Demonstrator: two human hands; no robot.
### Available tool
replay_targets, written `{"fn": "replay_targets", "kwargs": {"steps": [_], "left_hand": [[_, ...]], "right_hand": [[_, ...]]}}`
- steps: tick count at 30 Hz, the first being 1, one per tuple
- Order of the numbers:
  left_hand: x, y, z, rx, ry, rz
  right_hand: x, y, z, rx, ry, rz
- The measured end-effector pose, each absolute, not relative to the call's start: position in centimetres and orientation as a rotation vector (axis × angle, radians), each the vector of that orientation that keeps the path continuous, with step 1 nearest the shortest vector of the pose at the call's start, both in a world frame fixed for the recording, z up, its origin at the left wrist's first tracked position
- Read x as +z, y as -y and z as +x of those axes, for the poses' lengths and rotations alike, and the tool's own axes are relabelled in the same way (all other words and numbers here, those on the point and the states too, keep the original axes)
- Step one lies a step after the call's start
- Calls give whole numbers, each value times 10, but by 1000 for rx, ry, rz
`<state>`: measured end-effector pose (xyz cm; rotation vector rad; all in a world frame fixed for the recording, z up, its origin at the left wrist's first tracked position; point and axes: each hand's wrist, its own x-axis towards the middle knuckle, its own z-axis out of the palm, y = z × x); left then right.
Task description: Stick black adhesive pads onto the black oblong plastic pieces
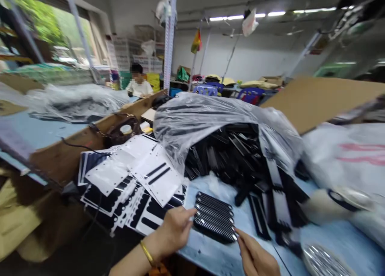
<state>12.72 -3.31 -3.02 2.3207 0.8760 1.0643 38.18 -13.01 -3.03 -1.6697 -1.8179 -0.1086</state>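
Observation:
A black block of carbon-patterned strips (214, 215) with shiny round studs along both ends is just above the blue tabletop (207, 250) or resting on it; I cannot tell which. My left hand (179, 228), a gold bangle at its wrist, is closed with thumb and finger at the block's left edge. At the lower right corner, my right hand (255, 252) pinches the block with its fingertips. Behind it, a large clear plastic bag (207, 111) spills many loose black strips (228, 155). White-and-black printed sheets (159, 175) with cut-outs lie piled to the left.
A wooden divider (69, 145) runs along the table's left side. A round dish of shiny metal pieces (323, 260) and a white cylindrical roll (339, 203) stand at right. A cardboard sheet (325, 99) leans behind. Another person (138, 85) sits farther back.

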Motion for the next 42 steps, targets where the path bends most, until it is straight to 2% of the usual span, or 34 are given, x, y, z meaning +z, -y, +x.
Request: {"fn": "replay_targets", "kwargs": {"steps": [3, 13, 24, 34, 42], "left_hand": [[-18, 33, 120, 1043, -828, 2391], [-22, 43, 124, 1041, -718, 2520], [-15, 43, 130, 705, -684, 2860], [-20, 34, 118, 646, -723, 2853], [-17, 35, 112, 645, -682, 2472]], "right_hand": [[-26, 151, 382, -205, 1786, -1703], [-31, 158, 358, -123, 1908, -1747], [-38, 156, 356, -154, 1940, -1706], [-38, 156, 356, -115, 1911, -1708], [-36, 156, 355, -118, 1927, -1684]]}}
